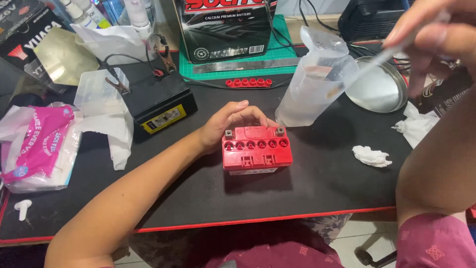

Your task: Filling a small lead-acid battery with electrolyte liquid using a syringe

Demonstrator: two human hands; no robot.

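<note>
A small red battery (257, 150) is sitting near the middle of a black desk mat (317, 183), its top row of round filler holes left uncovered and facing up. The left hand (229, 122) is curling over the battery's far top edge, fingers draped across the rear rim and thumb pressing the left side, grasping the case so that it is staying upright and steady, which seems sensible with open cells. The right hand (436, 34) is hovering well above and to the right of the battery, pinching a thin clear dropper tube (377, 62) between thumb and fingertips; the tube is slanting down toward a clear plastic jug (312, 82) that is standing just behind and to the right of the battery, holding some clear liquid. The tube's tip is lying at the jug's wall, though I cannot tell whether it is inside. Behind the battery a strip of red caps (249, 82) is lying on the mat, apparently the plugs for those holes. To the battery's right a crumpled tissue (371, 156) is resting, likely kept close for drips, and farther right behind it a round metal tray (379, 89) is sitting. To the battery's left a black battery (156, 101) is standing with clips (161, 57) attached.
</note>
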